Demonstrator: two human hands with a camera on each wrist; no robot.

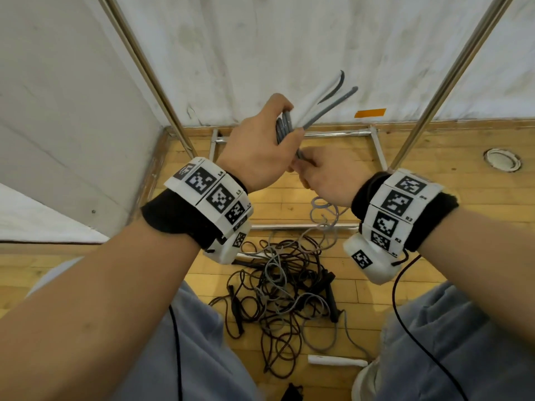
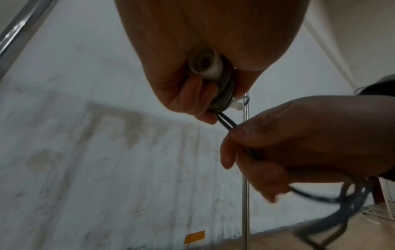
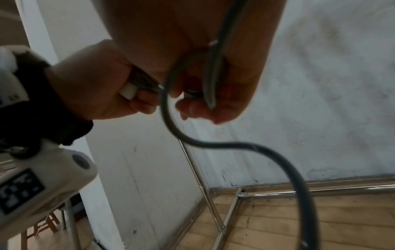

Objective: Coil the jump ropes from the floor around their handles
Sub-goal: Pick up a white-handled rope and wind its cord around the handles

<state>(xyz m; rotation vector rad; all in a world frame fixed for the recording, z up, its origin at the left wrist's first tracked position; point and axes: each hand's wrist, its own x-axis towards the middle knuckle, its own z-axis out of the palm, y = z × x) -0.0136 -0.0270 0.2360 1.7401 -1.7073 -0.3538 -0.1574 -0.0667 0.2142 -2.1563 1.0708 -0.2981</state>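
Observation:
My left hand (image 1: pixel 260 146) grips a pair of white handles (image 1: pixel 314 107) with grey rope (image 1: pixel 283 127) wound around them, held up in front of the wall. The handle end (image 2: pixel 205 65) shows below my left palm in the left wrist view. Right below it, my right hand (image 1: pixel 327 176) pinches the loose grey rope (image 2: pixel 226 122) where it leaves the coil. That rope (image 3: pixel 213 143) hangs down in a curve. On the floor lies a tangle of black, brown and grey ropes (image 1: pixel 285 287) with black handles (image 1: pixel 331 296).
A white handle (image 1: pixel 337 360) lies on the wooden floor near my right knee. A metal frame (image 1: pixel 292 134) with slanted poles (image 1: pixel 150 73) stands against the white wall. An orange tape strip (image 1: pixel 370 112) marks the wall; a round floor fitting (image 1: pixel 502 160) sits right.

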